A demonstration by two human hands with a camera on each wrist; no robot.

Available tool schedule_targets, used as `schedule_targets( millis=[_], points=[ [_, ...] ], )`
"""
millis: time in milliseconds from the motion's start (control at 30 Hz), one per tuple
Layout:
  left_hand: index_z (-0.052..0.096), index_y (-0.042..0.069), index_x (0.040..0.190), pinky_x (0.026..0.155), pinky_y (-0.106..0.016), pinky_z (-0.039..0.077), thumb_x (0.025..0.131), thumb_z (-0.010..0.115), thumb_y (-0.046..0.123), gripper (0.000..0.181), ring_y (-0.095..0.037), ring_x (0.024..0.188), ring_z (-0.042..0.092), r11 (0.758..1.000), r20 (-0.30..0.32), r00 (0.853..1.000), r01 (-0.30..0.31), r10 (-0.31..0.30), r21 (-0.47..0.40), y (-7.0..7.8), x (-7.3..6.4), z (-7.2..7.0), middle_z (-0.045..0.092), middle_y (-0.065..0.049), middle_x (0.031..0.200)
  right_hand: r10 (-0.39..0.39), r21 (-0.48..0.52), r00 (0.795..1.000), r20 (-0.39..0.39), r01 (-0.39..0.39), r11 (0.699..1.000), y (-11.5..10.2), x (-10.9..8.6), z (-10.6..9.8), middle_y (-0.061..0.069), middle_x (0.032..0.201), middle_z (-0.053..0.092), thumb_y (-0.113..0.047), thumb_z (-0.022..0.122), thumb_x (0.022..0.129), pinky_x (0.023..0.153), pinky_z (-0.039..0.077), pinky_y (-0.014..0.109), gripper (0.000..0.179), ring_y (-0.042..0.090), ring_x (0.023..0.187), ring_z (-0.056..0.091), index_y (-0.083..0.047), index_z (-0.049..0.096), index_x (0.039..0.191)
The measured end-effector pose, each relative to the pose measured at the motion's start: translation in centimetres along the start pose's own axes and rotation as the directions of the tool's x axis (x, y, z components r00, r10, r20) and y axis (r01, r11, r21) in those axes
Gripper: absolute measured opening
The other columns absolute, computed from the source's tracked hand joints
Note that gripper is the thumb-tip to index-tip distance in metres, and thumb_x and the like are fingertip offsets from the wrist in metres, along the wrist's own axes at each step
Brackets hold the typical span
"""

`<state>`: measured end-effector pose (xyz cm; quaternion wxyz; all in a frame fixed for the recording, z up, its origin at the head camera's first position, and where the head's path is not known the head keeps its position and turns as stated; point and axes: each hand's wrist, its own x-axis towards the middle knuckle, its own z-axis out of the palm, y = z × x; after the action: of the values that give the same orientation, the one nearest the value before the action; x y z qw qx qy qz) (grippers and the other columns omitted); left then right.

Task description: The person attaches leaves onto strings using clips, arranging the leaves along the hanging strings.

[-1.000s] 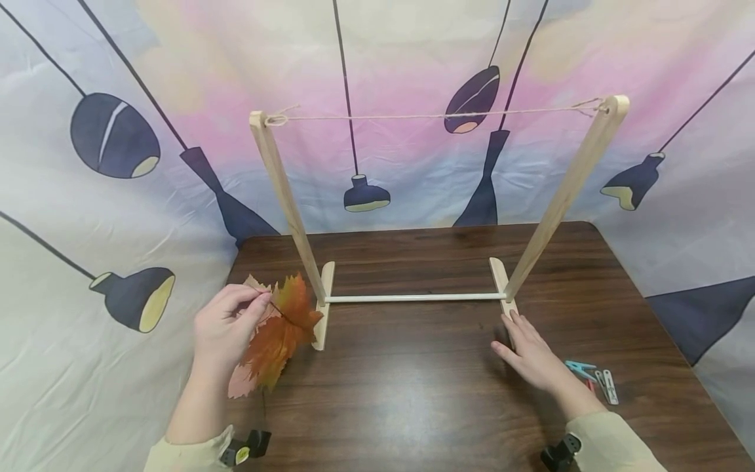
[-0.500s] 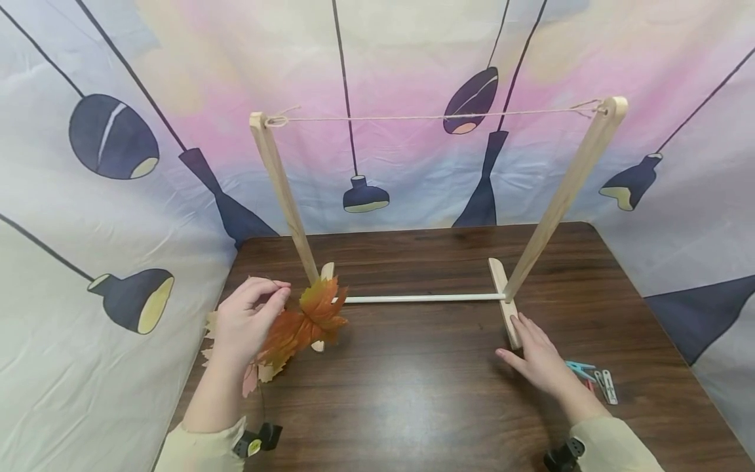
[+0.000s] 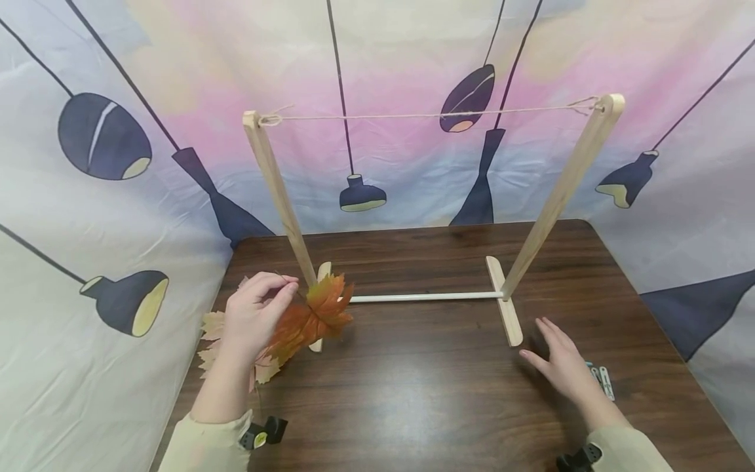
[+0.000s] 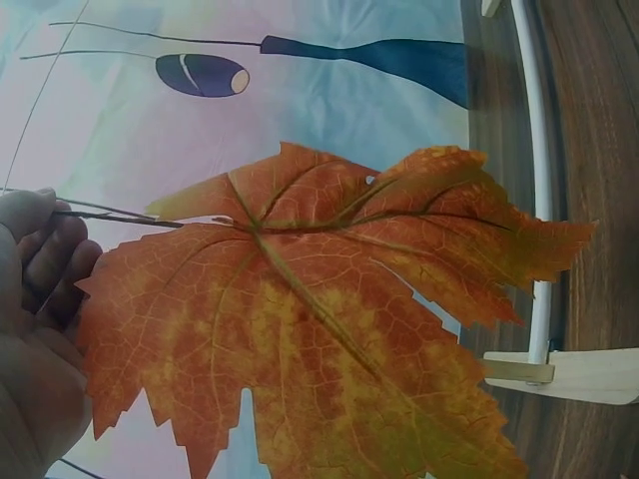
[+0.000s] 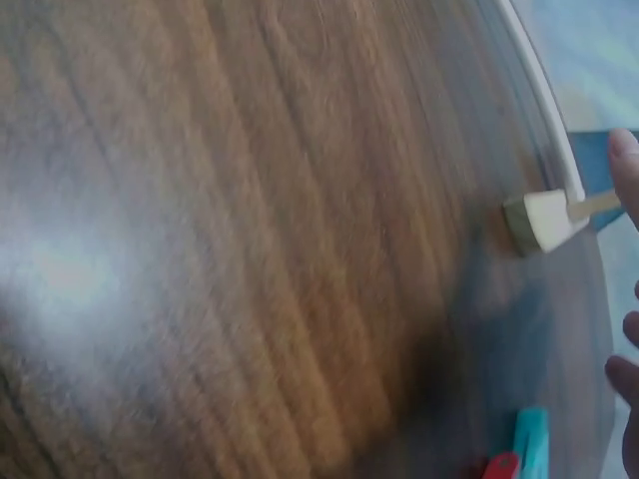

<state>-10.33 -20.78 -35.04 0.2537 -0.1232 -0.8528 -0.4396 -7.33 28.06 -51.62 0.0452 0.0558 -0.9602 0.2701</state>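
My left hand [image 3: 256, 318] pinches the thin stems of several artificial maple leaves between thumb and fingertips. The front orange leaf [image 4: 300, 289] fans out wide in the left wrist view, and paler leaves [image 3: 213, 328] hang behind the hand in the head view. The orange leaf overlaps the left foot of a wooden frame [image 3: 284, 203]. My right hand [image 3: 560, 367] is off the frame, fingers spread and holding nothing, just right of the frame's right foot [image 3: 508, 321]. Clothespins [image 3: 604, 383] lie beside that wrist, partly hidden by it.
A string [image 3: 413, 117] runs between the tops of the two posts, tied at each end. A white rod [image 3: 425, 297] joins the posts low down. The dark wooden table [image 3: 407, 393] meets a printed cloth backdrop [image 3: 401, 59] behind and at the sides.
My left hand has moved right with the leaves, which now overlap the frame's left foot. My right hand has left the frame's right foot and moved right, toward the clothespins.
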Motion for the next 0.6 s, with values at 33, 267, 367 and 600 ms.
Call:
schedule_targets(
  millis=[33, 267, 367, 600],
  points=[
    [0.071, -0.001, 0.088, 0.072, -0.006, 0.044, 0.081, 0.07, -0.002, 0.007, 0.006, 0.083, 0.054, 1.0, 0.003, 1.0, 0.008, -0.008, -0.002, 0.0, -0.1, 0.0, 0.066, -0.004, 0.087, -0.006, -0.007, 1.0, -0.02, 0.006, 1.0, 0.2, -0.1, 0.0, 0.036, 0.133, 0.036, -0.031, 0.072, 0.083, 0.092, 0.03, 0.065, 0.074, 0.054, 0.118, 0.034, 0.012, 0.039, 0.132],
    [0.072, 0.001, 0.088, 0.071, -0.006, 0.044, 0.079, 0.07, -0.005, 0.011, 0.007, 0.081, 0.054, 1.0, -0.001, 1.0, 0.016, -0.016, -0.015, -0.2, -0.3, 0.2, 0.066, -0.009, 0.087, -0.023, -0.05, 0.993, -0.119, 0.017, 0.999, 1.8, -0.9, -0.1, 0.033, 0.122, 0.046, -0.025, 0.078, 0.076, 0.087, 0.033, 0.064, 0.069, 0.053, 0.109, 0.04, 0.009, 0.045, 0.127],
    [0.072, 0.003, 0.089, 0.069, -0.006, 0.044, 0.079, 0.07, -0.006, 0.013, 0.007, 0.08, 0.054, 1.0, -0.006, 1.0, 0.01, -0.01, -0.01, -0.2, -0.4, 0.2, 0.066, -0.01, 0.085, -0.004, -0.051, 0.995, -0.098, -0.001, 0.999, 2.2, -1.3, -0.4, 0.033, 0.122, 0.046, -0.028, 0.077, 0.077, 0.086, 0.033, 0.064, 0.07, 0.053, 0.109, 0.039, 0.009, 0.045, 0.128],
    [0.071, -0.001, 0.088, 0.068, -0.007, 0.045, 0.081, 0.068, -0.004, 0.008, 0.006, 0.079, 0.055, 1.0, 0.007, 1.0, -0.001, 0.001, -0.006, -0.3, -0.4, 0.4, 0.066, -0.007, 0.085, 0.028, -0.061, 0.998, -0.062, -0.032, 0.998, 3.1, -2.1, -1.5, 0.035, 0.121, 0.045, -0.034, 0.073, 0.081, 0.086, 0.029, 0.064, 0.069, 0.053, 0.108, 0.036, 0.009, 0.045, 0.127]
  ],
)
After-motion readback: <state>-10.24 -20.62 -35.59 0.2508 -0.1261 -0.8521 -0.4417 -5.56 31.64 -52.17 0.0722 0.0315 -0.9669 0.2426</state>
